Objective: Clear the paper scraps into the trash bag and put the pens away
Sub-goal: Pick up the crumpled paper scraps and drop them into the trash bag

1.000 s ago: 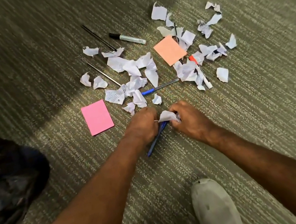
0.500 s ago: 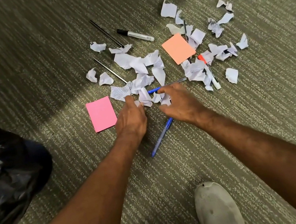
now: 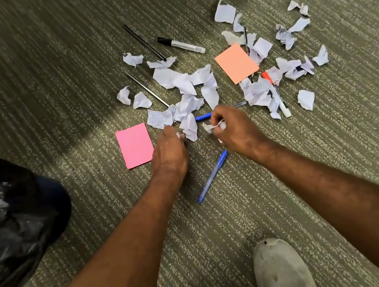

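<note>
Several white paper scraps (image 3: 184, 82) lie scattered on the carpet. My right hand (image 3: 233, 129) is closed on small paper scraps (image 3: 208, 127). My left hand (image 3: 169, 152) curls over a scrap at the near edge of the pile, a bit of white showing at its fingertips. A blue pen (image 3: 212, 176) lies between my wrists. A second blue pen (image 3: 204, 116) sticks out from behind my right hand. Further off lie a black marker (image 3: 181, 45), two thin black pens (image 3: 144, 42) (image 3: 148, 90) and an orange-capped marker (image 3: 277, 94).
A black trash bag (image 3: 5, 220) sits at the left edge. A pink sticky pad (image 3: 134, 145) lies left of my left hand, an orange one (image 3: 236, 62) further back. My foot in a grey sock (image 3: 282, 272) is at the bottom right.
Both hands moved forward from the near blue pen into the scrap pile. The right hand still holds a scrap and now pinches more; the left has closed onto a scrap.
</note>
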